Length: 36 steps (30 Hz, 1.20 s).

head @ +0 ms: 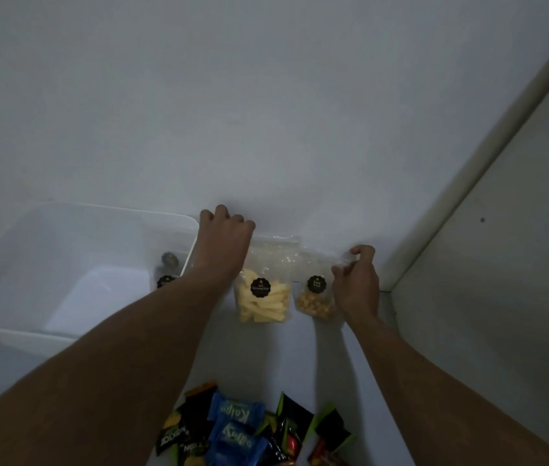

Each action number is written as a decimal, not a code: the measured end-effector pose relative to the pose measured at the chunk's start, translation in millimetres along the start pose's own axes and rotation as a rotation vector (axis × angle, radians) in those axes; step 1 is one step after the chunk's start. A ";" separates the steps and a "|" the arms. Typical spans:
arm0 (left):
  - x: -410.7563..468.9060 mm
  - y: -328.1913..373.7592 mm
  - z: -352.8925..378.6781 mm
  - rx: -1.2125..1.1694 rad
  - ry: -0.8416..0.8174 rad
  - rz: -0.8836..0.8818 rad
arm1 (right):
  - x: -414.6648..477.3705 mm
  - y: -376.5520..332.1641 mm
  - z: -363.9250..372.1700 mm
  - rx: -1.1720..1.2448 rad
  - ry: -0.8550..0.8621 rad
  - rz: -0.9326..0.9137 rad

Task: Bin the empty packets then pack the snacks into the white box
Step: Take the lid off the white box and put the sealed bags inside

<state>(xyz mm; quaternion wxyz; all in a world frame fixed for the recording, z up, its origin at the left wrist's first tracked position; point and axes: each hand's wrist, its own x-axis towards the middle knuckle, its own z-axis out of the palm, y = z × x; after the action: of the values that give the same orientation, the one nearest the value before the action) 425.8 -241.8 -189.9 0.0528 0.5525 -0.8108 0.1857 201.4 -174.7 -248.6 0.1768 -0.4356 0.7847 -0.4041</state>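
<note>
Right hand [355, 285] pinches the nut pouch [315, 299] by its top, probably to lift it; left hand [226, 238] curls over the chip pouch [264, 299], grip unclear.

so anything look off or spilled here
nothing stands out: the stick pouch and smaller pouch stand upright and look intact, nothing spilled; the wrapped snacks in front are just a loose heap

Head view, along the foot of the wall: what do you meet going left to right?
white box → dark-label bag inside it → left hand → bag of pale sticks → bag of brown puffs → right hand, pinching that bag's top corner.
</note>
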 end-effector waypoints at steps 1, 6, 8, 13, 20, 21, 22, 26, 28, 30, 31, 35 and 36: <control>1.3 -0.3 -1.4 -0.015 0.005 0.033 | -0.8 1.2 -2.4 -0.021 -0.030 -0.027; 1.6 -1.8 -15.7 -0.421 -0.083 0.118 | -4.0 -4.9 -26.4 -0.212 -0.178 -0.215; 1.1 -1.6 -23.2 -0.533 -0.138 0.124 | -5.0 -14.6 -38.7 -0.268 -0.175 -0.235; 0.6 -3.4 -55.6 -0.754 -0.157 0.108 | -10.2 -53.3 -76.9 -0.295 -0.125 -0.245; -0.1 -56.9 -120.9 -0.995 -0.053 0.068 | -33.2 -131.2 -110.3 -0.370 -0.084 -0.360; -1.6 -69.2 -130.3 -1.006 -0.034 0.068 | -39.1 -143.7 -112.1 -0.378 -0.082 -0.378; -3.1 -82.4 -139.8 -1.018 -0.013 0.065 | -45.5 -156.5 -113.5 -0.382 -0.080 -0.390; -11.8 -136.8 -175.1 -1.035 0.047 0.041 | -75.6 -208.6 -116.2 -0.389 -0.050 -0.404; -16.2 -163.2 -187.4 -1.035 0.058 0.029 | -88.5 -232.4 -114.0 -0.395 -0.039 -0.425; -23.5 -190.9 -194.8 -1.027 0.067 0.019 | -101.9 -256.3 -107.3 -0.392 -0.025 -0.440; -27.9 -203.1 -196.3 -1.025 0.068 0.011 | -108.3 -266.5 -102.9 -0.384 -0.016 -0.438; -53.4 -253.3 -191.5 -0.999 0.055 -0.041 | -139.0 -300.3 -70.3 -0.331 -0.020 -0.459; -58.9 -264.5 -188.1 -0.992 0.049 -0.063 | -145.8 -305.6 -61.1 -0.319 -0.031 -0.467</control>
<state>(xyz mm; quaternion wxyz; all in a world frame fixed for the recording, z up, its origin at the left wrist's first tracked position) 668.1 -207.3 31.3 0.3338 0.4807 -0.7829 -0.2112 409.5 -114.7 18.8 0.0201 -0.6331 0.7138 -0.2988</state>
